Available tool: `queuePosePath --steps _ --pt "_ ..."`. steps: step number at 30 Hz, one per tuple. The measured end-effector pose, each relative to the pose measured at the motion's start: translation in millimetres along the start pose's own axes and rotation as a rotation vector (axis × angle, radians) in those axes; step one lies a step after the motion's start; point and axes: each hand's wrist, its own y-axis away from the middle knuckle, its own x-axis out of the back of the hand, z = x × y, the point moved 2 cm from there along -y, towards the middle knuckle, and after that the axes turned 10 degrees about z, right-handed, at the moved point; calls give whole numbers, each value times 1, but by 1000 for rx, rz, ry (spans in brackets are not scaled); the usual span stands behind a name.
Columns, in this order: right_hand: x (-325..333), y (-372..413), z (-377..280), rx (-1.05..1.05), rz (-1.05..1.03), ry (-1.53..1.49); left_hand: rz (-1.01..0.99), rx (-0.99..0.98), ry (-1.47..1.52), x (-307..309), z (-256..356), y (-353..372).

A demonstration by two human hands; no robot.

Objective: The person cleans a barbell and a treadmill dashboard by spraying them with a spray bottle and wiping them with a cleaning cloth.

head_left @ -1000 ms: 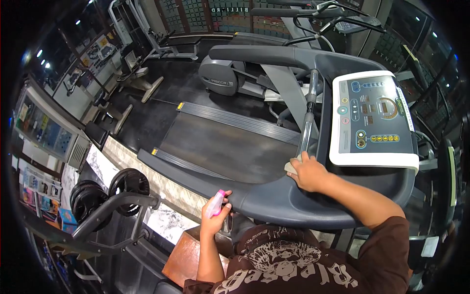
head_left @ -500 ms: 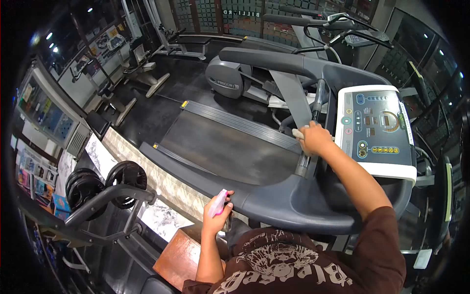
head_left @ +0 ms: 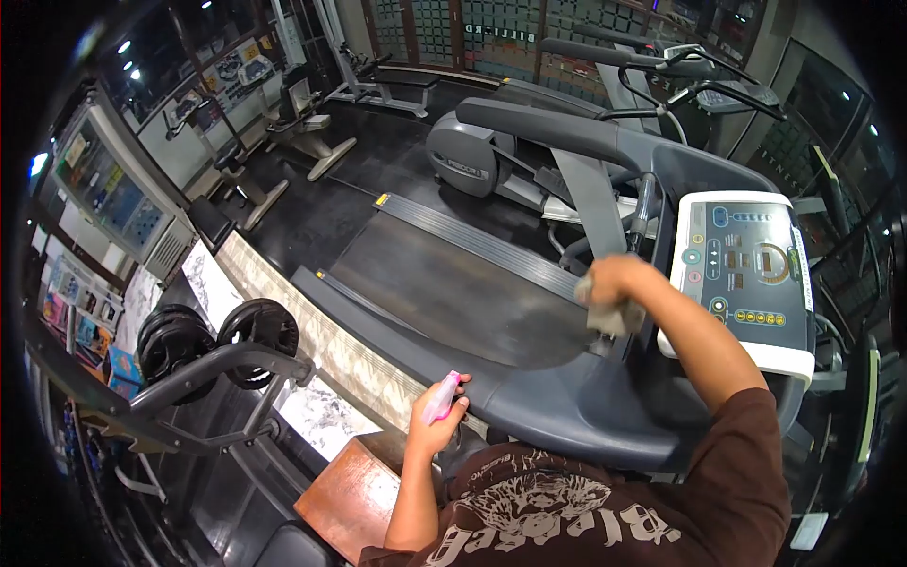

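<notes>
My right hand (head_left: 622,279), a little blurred, is closed around a greyish cloth (head_left: 612,319). The cloth hangs from my fingers over the lower end of the treadmill's metal grip bar (head_left: 645,206), just left of the console (head_left: 742,269). In my left hand (head_left: 430,437) is a small clear-and-pink bottle (head_left: 441,401), held low above the near side rail of the treadmill (head_left: 567,397). The running belt (head_left: 453,288) lies beyond both hands.
Weight plates (head_left: 260,340) hang on a rack at the left. A brown wooden box (head_left: 354,496) stands close by my left forearm. Behind the treadmill is an elliptical machine (head_left: 468,163), with exercise bikes (head_left: 307,137) farther left and a glass-door fridge (head_left: 118,189).
My right hand has moved down along the grip bar, and more of the cloth shows below it. The left hand keeps hold of the bottle. The view has shifted slightly.
</notes>
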Motion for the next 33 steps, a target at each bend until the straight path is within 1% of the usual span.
queuePosePath --steps 1,2,3,6,7,10,12,14,17,18,20,22,23,24,26,29,30,32,33 --pt "0 -12 18 -20 244 -7 0 -15 -1 0 -2 -1" --pt "-9 -35 41 -84 364 -23 -9 -9 -13 0 1 -1" --pt "-15 -46 56 -171 429 -17 -19 -4 -25 1 6 0" --pt "-57 -57 75 -234 339 68 -26 -39 -41 0 8 -1" --pt "-51 -45 62 -195 339 125 -25 -53 -45 1 6 -1" --pt "-49 -24 22 -21 43 172 -21 40 -6 2 0 -1" --pt "-53 0 -12 145 -137 124 -15 22 -9 1 3 0" --pt "-55 25 -41 297 -305 2 -7 -11 -29 -1 7 -1" --pt "-22 36 -23 227 -277 -198 5 -47 -72 0 8 0" --pt "-33 21 -6 199 -139 -188 -3 -41 -72 0 7 -2" --pt "-23 20 10 76 215 -115 -19 -5 -44 0 2 -2" --pt "-50 16 28 29 350 43 -32 50 5 1 -5 -3" --pt "-67 10 36 5 421 124 -34 45 35 0 -5 -4" --pt "-77 14 31 -16 467 74 -29 37 37 -1 -3 -5" --pt "-84 17 33 -13 417 -21 -13 34 46 -2 1 -2" --pt "-74 44 2 163 146 -94 -1 17 62 -4 1 -1" --pt "-57 66 -15 161 142 -146 -2 22 47 -4 -1 -1" --pt "-67 75 -26 219 123 -237 5 33 25 -3 -3 0" --pt "-63 81 -29 178 125 -252 18 32 11 -5 -3 1"
